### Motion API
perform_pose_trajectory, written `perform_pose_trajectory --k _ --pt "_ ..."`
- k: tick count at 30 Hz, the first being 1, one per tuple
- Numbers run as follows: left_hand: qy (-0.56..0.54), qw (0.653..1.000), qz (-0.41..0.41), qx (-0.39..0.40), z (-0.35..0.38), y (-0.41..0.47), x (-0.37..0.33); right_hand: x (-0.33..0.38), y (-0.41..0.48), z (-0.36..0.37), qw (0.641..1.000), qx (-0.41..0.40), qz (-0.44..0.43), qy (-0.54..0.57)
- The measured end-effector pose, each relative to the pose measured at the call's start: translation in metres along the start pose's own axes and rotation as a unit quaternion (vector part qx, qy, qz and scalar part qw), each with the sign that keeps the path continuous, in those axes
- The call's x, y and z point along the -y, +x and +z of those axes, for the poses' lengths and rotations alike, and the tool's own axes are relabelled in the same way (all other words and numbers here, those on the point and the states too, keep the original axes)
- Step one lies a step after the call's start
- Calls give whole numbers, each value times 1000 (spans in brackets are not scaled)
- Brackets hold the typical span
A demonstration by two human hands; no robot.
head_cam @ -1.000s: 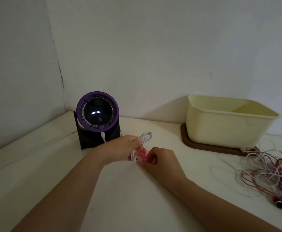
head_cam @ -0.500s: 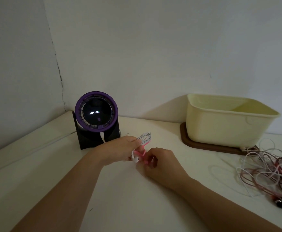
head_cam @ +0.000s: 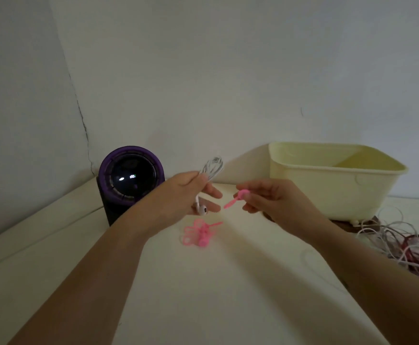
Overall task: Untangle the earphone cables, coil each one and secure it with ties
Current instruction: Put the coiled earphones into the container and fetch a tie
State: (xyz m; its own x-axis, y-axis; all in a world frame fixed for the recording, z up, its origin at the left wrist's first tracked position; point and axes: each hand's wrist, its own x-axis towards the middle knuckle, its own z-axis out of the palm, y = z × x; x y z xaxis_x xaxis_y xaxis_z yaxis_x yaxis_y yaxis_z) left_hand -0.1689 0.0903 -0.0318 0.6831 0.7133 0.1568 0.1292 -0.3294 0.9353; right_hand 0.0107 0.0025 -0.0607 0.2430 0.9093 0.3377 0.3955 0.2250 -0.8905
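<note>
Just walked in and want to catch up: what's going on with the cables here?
A person is bundling earphones. The left hand grips a coiled white earphone above the table. The right hand pinches a pink tie beside it, not yet round the coil. Spare ties lie below. A tangle of cables sits at the right, by the tub.

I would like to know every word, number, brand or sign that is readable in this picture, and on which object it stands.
No text can be read here.
Small lit mark on the dark glass of the purple-ringed device: perhaps digits, too small and blurred to read.
Cream tub, coiled earphone cable in the left hand, pink tie in the right hand: no lettering visible.
</note>
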Motion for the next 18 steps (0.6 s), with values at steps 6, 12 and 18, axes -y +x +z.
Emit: perform_pose_trajectory --k 6,12,18 --pt "-35 994 95 -39 56 26 -44 32 3 -34 993 -58 -102 1" --pt "-20 980 170 -99 108 47 -76 43 2 -85 971 -184 -149 -45" --pt "-203 969 123 -65 135 75 -74 40 4 -116 975 -187 -113 -44"
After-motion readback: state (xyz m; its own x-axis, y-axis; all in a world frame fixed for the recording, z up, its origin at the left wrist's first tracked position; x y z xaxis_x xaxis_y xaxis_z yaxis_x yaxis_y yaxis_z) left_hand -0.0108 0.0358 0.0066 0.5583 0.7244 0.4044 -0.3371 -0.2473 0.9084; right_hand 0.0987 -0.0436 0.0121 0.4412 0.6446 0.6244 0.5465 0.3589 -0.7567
